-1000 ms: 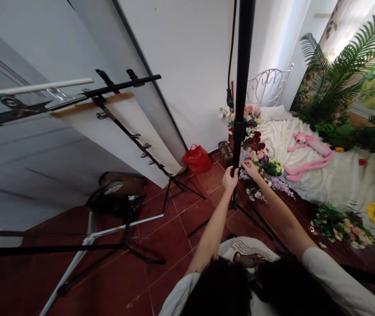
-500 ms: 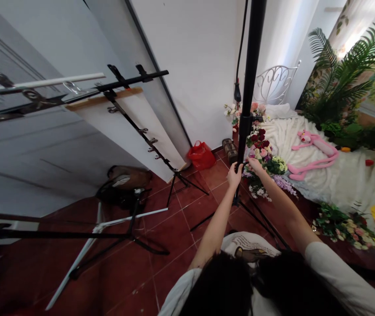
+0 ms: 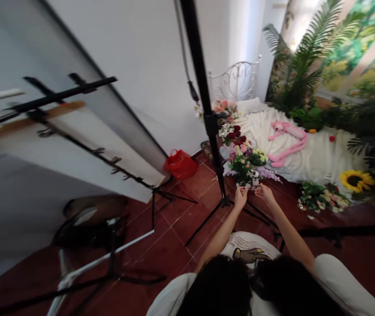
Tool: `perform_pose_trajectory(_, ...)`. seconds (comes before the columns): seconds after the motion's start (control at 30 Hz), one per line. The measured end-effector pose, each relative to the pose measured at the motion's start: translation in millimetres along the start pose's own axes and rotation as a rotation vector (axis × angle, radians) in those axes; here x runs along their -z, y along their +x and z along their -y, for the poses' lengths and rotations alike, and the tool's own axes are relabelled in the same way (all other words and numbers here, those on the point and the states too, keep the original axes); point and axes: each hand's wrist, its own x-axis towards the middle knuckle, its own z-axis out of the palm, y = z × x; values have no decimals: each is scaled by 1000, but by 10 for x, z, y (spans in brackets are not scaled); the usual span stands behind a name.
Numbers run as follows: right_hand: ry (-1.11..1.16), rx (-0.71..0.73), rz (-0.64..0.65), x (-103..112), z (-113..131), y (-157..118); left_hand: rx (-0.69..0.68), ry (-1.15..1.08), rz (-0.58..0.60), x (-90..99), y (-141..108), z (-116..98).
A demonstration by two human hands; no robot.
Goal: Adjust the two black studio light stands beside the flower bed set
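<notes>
My left hand (image 3: 241, 198) is off the black stand pole (image 3: 211, 125), just to its right, with its fingers drawn together in front of the lowest white blossoms. Close beside it, my right hand (image 3: 266, 195) has its fingers curled and pointing left toward the other hand. Whatever the fingertips pinch is too small to make out. Behind both hands is a bunch of artificial flowers (image 3: 244, 160) in pink, white, dark red and purple. The pole stands on spread tripod legs (image 3: 203, 223), and a black cable connector (image 3: 193, 91) hangs beside it.
A white backdrop board (image 3: 108, 149) clipped to a black stand leans at left. By the wall sits a red plastic bag (image 3: 180, 164). At right, a white-covered bed (image 3: 322, 158) bears a pink plush toy (image 3: 291, 136); a sunflower (image 3: 356, 181) and palm leaves (image 3: 292, 79) stand nearby.
Both hands have left the black pole and moved lower, in front of the flowers. My view has turned to the right, and the pole now appears tilted.
</notes>
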Motion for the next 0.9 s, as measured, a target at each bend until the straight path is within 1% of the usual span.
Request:
perform_pose_trajectory(0.07,93,5,-73,240,-58,-172,-61,-2,181,-265,-22,-83)
perform_pose_trajectory(0.13,196,16,-160,490,-125,-363,-133,-7,347,-545,-67,-212)
perform_pose_trajectory(0.2,292,29,-257,742,-200,-566,-203,-12,501,-831,-155,-355)
perform_pose_trajectory(0.27,388,42,-362,987,-266,-778,-255,-8,641,-1107,-296,-498)
perform_pose_trajectory(0.33,503,65,-455,1221,-309,-1001,-297,-9,771,-1357,-486,-641)
perform_pose_trajectory(0.4,645,111,-517,1437,-327,-1234,-340,-27,899,-1575,-714,-788)
perform_pose_trajectory(0.5,861,221,-548,1705,-336,-1575,-427,-102,1099,-1858,-1095,-994)
perform_pose_trajectory(0.57,929,283,-559,1833,-350,-1765,-489,-167,1219,-2033,-1344,-1091)
perform_pose_trajectory(0.63,920,293,-585,1916,-370,-1907,-528,-192,1303,-2201,-1560,-1136)
perform_pose_trajectory(0.67,902,286,-601,1945,-379,-1960,-531,-179,1325,-2278,-1647,-1139)
perform_pose_trajectory(0.73,882,279,-623,1987,-380,-2037,-508,-110,1328,-2408,-1766,-1116)
perform_pose_trajectory(0.8,908,283,-619,2021,-347,-2087,-471,-38,1305,-2496,-1817,-1077)
perform_pose_trajectory(0.9,961,263,-577,2073,-248,-2121,-444,-7,1308,-2548,-1810,-1030)
